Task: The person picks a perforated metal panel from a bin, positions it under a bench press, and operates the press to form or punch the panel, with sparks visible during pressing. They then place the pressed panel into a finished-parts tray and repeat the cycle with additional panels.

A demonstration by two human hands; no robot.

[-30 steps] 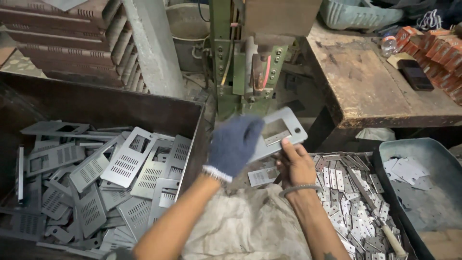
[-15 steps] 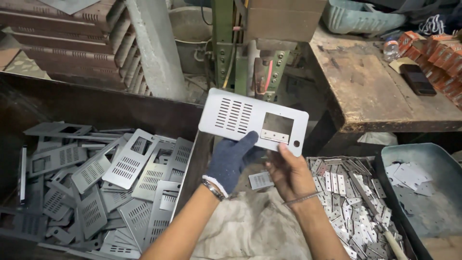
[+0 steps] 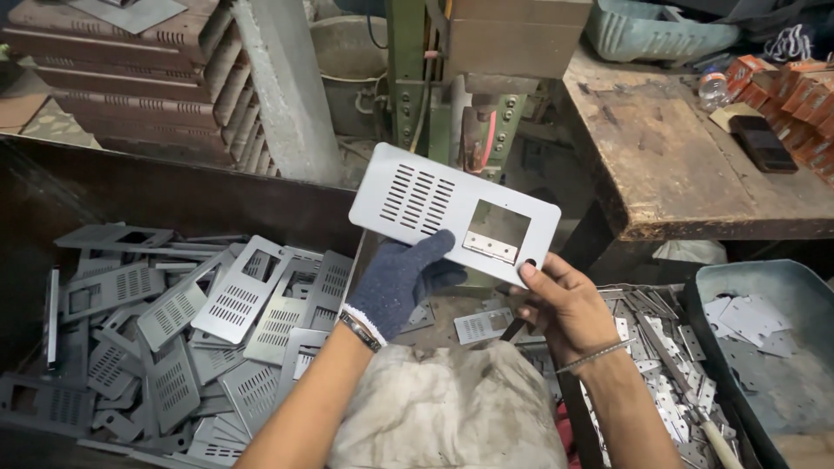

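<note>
Held in the air before the press, the grey slotted plate [image 3: 452,211] is pinched by the gloved left hand [image 3: 395,280] and bare right hand [image 3: 560,300], whose uncovered fingers could be cut by its edge, I judge.

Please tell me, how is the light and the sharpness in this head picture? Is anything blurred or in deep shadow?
Head view: even, soft light, no strong glare; the grey metal plate between the gloved left hand and bare right hand is sharp; the bin of plates is dimmer, its left wall in deep shadow; straight edges bend slightly near the borders.
</note>
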